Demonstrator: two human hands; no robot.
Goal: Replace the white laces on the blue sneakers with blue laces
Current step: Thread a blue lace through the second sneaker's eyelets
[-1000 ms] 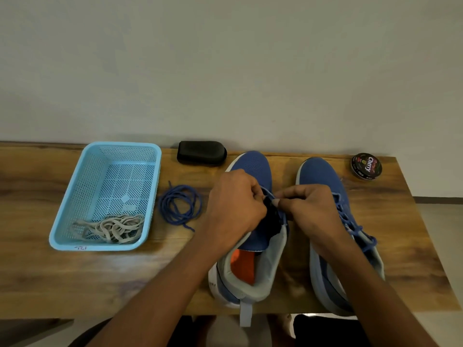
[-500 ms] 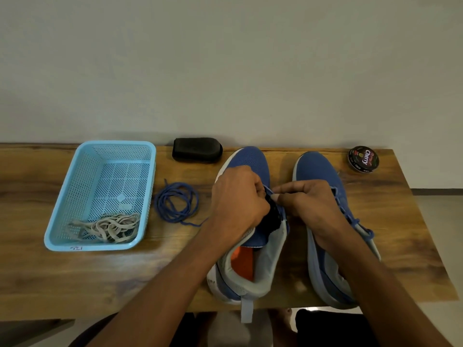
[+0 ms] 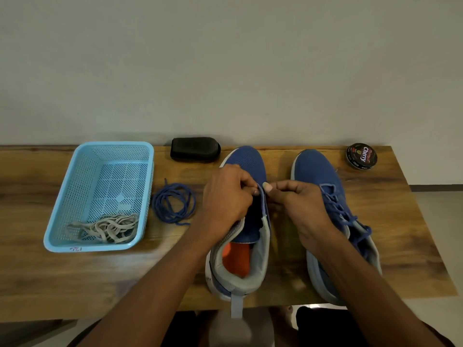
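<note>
Two blue sneakers stood side by side, toes toward the wall, on a wooden table [image 3: 390, 221]. The left sneaker [image 3: 246, 161] was unlaced, its throat spread open to show a dark tongue and an orange insole [image 3: 236, 259]. The left hand [image 3: 225, 199] gripped the left edge of that throat with curled fingers; the right hand [image 3: 300, 209] pinched the opposite, right edge between thumb and forefinger, the two sets of fingertips nearly meeting above the tongue. Whether a lace end was held between them could not be told. The right sneaker [image 3: 315, 169] already carried a blue lace [image 3: 343, 211] threaded through its eyelets. A second blue lace [image 3: 174, 202] lay coiled on the table between the left sneaker and a light-blue plastic basket [image 3: 75, 196], in whose near end the removed white laces [image 3: 107, 227] lay tangled. A black shoe brush [image 3: 195, 149] and a tin of Cherry shoe polish [image 3: 361, 156] stood near the table's far edge.
</note>
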